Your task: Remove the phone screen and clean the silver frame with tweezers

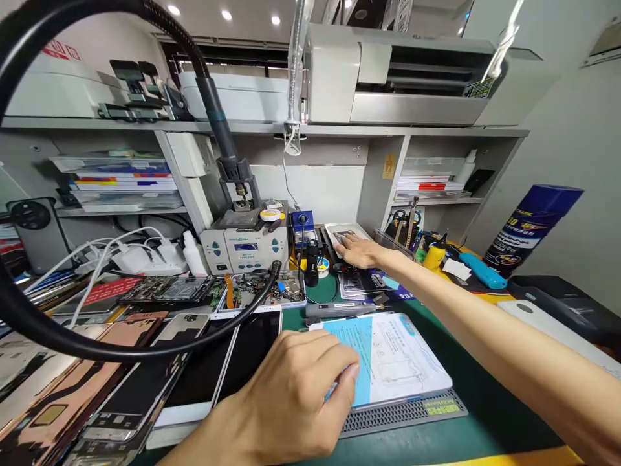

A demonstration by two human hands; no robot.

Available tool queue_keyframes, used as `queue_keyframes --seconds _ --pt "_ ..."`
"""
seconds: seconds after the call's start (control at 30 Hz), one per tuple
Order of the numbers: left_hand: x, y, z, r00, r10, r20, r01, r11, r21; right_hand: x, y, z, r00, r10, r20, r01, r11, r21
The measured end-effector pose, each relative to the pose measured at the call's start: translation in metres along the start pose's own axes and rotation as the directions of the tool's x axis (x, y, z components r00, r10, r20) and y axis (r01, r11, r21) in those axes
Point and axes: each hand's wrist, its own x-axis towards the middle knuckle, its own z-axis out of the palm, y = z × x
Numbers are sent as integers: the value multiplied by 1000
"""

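Observation:
My left hand is low in the centre, its fingers curled in, over the near left corner of a blue and white printed sheet. Whatever its fingers may hold is hidden. That sheet lies on a grey perforated plate on the green mat. Far forward, right of centre, my right hand reaches out palm down with its fingers spread, touching a flat white tray-like item beside the wire holder.
Phone parts and tablets cover the left side. A soldering station stands behind a parts tray. A black cable loops across the left. A blue spray can stands at the right.

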Motion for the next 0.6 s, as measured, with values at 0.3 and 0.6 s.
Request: queue_keyframes --seconds 0.3,0.6 --pt "-3 3 1 997 -3 79 0 999 45 -7 -6 3 1000 24 -18 -24 1000 -14" --pt "-2 4 3 998 21 67 -25 998 60 -5 -8 3 998 65 25 -64 997 -37"
